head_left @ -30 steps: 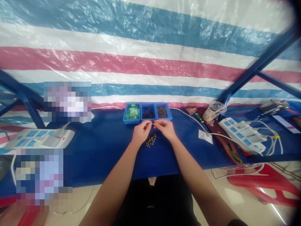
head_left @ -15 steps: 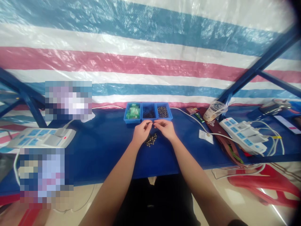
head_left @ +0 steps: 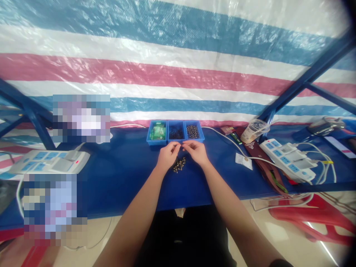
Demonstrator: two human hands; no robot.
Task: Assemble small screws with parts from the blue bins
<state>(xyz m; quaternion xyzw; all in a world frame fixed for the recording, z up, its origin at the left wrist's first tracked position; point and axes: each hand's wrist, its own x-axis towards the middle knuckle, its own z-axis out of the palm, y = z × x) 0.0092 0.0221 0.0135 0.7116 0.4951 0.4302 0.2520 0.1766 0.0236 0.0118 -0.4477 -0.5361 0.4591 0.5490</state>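
Observation:
My left hand (head_left: pixel 167 155) and my right hand (head_left: pixel 196 151) meet fingertip to fingertip over the blue table, each in a pinch. Whatever sits between the fingers is too small to name. Just below them lies a small pile of dark and brass-coloured metal pieces (head_left: pixel 179 164), partly behind my left hand. Right behind my fingers stand three blue bins: the left bin (head_left: pixel 157 142) holds green pieces (head_left: pixel 158 131), the middle one small black parts (head_left: pixel 176 131), the right one many small metal parts (head_left: pixel 192 131).
Power strips lie left (head_left: pixel 50 162) and right (head_left: pixel 287 159). A plastic cup (head_left: pixel 253 130), a brown strap bag (head_left: pixel 257 157), a small white packet (head_left: pixel 244 161) and a white cable (head_left: pixel 222 134) are to the right. A red stool (head_left: pixel 311 215) stands below the table edge.
Both hands stay pinched together in nearly the same place, with only slight finger movement. The pile and bins look unchanged.

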